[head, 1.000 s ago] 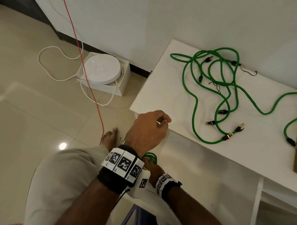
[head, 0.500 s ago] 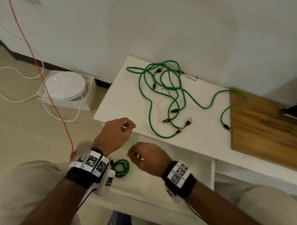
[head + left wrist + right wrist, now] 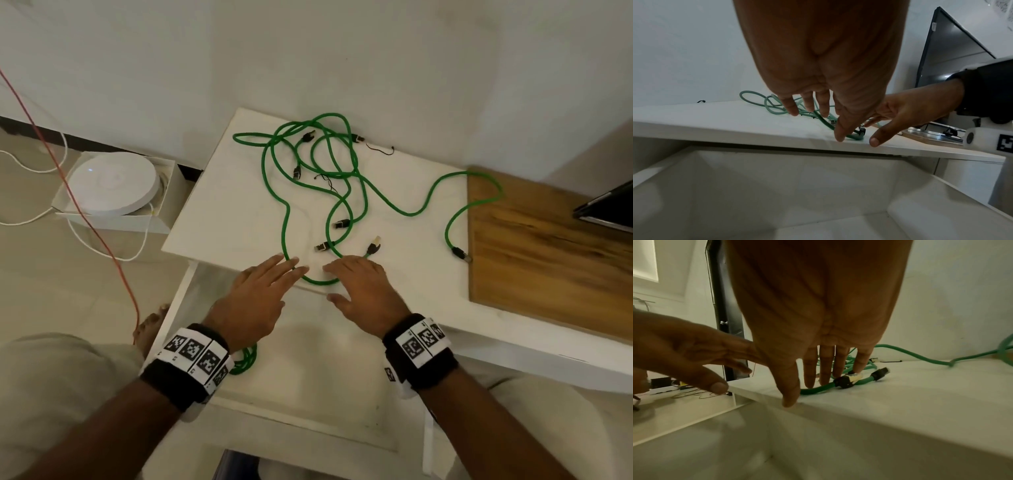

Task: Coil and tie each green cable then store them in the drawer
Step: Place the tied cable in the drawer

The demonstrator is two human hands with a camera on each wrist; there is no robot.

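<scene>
Several green cables (image 3: 329,178) lie tangled on the white table top (image 3: 219,212), their nearest loop curving just in front of both hands. One coiled cable (image 3: 245,361) is already stored in the open drawer (image 3: 308,394) below, half hidden under the left wrist. The left hand (image 3: 255,301) is spread flat, fingers straight, its fingertips (image 3: 839,136) at the loop near the table edge; nothing is gripped. The right hand (image 3: 364,293) is likewise spread, its fingers (image 3: 826,369) laid over the cable beside a black plug (image 3: 844,381), nothing pinched yet. A single cable is best picked out by its plug end and drawn free of the tangle before any coiling is begun, or neighbouring strands may be dragged off the edge. Even loops should be gathered in one hand. A thin dark tie (image 3: 380,150) lies by the wall, well apart from the hands, and should be fetched.
</scene>
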